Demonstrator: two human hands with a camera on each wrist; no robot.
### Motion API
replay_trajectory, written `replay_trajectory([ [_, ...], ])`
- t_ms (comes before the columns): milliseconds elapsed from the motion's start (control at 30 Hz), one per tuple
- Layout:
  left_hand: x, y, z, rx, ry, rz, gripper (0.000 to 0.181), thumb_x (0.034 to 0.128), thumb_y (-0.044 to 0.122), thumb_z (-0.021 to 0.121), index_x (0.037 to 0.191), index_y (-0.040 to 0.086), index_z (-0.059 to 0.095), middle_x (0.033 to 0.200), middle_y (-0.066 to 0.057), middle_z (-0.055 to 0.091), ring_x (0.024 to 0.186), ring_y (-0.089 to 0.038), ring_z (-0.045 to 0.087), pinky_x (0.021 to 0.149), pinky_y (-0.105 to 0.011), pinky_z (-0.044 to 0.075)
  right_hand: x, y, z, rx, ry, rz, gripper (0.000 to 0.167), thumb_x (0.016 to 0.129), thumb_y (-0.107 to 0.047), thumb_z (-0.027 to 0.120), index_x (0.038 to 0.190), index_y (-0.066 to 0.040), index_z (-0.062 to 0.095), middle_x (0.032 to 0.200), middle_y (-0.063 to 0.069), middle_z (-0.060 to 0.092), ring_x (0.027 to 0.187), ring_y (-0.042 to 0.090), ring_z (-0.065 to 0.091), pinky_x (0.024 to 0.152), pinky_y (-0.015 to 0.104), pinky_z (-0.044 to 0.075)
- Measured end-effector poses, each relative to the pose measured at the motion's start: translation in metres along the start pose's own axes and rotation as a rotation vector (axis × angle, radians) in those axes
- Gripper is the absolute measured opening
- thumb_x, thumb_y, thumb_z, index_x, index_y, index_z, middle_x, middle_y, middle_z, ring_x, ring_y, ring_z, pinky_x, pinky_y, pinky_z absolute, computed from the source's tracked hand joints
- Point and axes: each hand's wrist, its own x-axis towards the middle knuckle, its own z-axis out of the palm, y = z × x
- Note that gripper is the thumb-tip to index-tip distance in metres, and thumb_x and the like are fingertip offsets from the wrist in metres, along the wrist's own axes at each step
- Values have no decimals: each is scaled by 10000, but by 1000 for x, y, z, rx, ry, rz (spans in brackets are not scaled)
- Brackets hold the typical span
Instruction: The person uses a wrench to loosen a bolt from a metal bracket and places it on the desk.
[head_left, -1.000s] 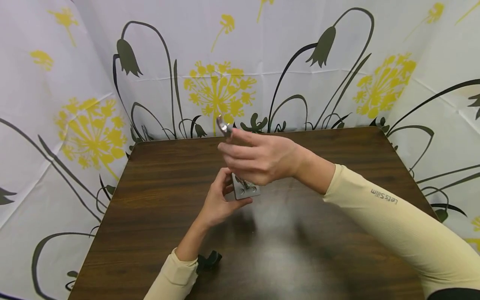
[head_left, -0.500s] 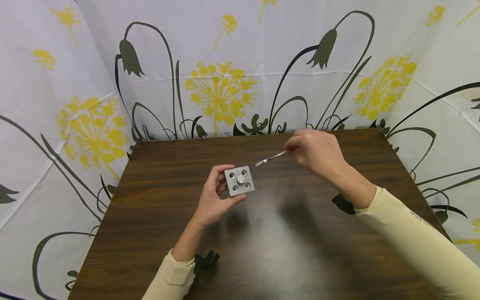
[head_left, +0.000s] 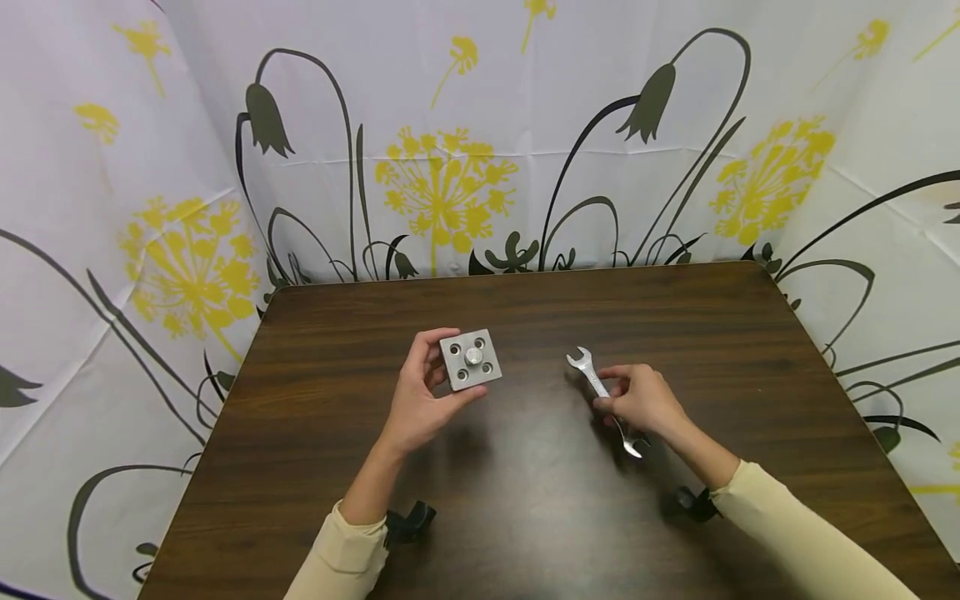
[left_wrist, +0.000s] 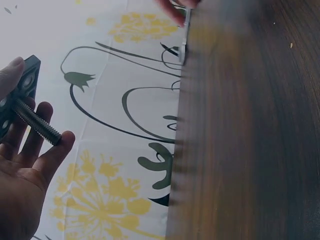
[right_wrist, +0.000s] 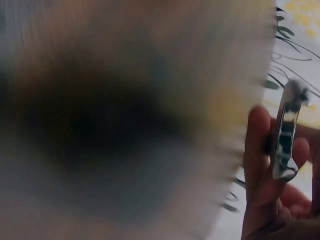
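Note:
On the left, my left hand (head_left: 422,396) grips a square grey metal plate (head_left: 457,362) by its edges, raised above the table. Several holes surround a round bolt head (head_left: 474,357) at the plate's centre. The bolt's threaded shank (left_wrist: 37,122) sticks out behind, toward the fingers, in the left wrist view. To the right, my right hand (head_left: 647,404) pinches a silver double open-ended wrench (head_left: 593,380) near its middle, one end pointing away from me. The wrench is low over the table; whether it touches is unclear. Wrench and plate are apart.
The dark wood-grain table (head_left: 337,433) extends under both hands. A white curtain (head_left: 487,92) with printed flowers hangs along its back and sides. A black device (head_left: 410,522) sits at the left wrist, another black device (head_left: 697,504) at the right. Blur fills much of the right wrist view.
The right hand has pulled the wrench away from the plate, moving right, then down and nearer to me. The left hand keeps hold of the plate, whose holed face is now uncovered.

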Motion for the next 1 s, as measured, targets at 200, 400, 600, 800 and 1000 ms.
replay_trajectory([
  [200,0,0,1,-14,-12,-2,736,695,-145,811,1314,-70,421,1149,-212,622,979,-202,600,793,-269,536,-6,13,26,154,36,69,537,848,-54,747,1346,-38,545,761,64,671,567,219,677,439,340,527],
  [400,1,0,1,-15,-19,11,742,697,-144,811,1319,-75,412,1172,-207,616,1000,-208,590,810,-287,535,-10,15,38,277,49,81,430,871,2,703,1281,-4,574,775,114,714,571,241,680,442,332,531],
  [600,1,0,0,-19,-26,9,746,702,-147,806,1329,-59,410,1180,-203,612,1007,-212,589,811,-310,537,-13,14,42,177,150,66,358,833,-40,731,1180,-34,646,736,64,716,503,167,609,507,309,515],
  [800,1,-1,-1,-14,-26,16,748,704,-148,804,1331,-59,407,1186,-206,608,1013,-216,585,817,-311,537,-12,14,41,76,194,69,339,818,-100,769,1144,-62,682,736,16,720,545,133,620,553,312,495],
  [1000,2,1,-2,-11,-22,23,740,707,-141,806,1327,-60,409,1182,-204,610,1010,-215,586,811,-336,540,-11,13,37,-54,205,15,334,782,-167,825,1088,-96,712,732,-33,719,605,114,652,600,361,513],
])
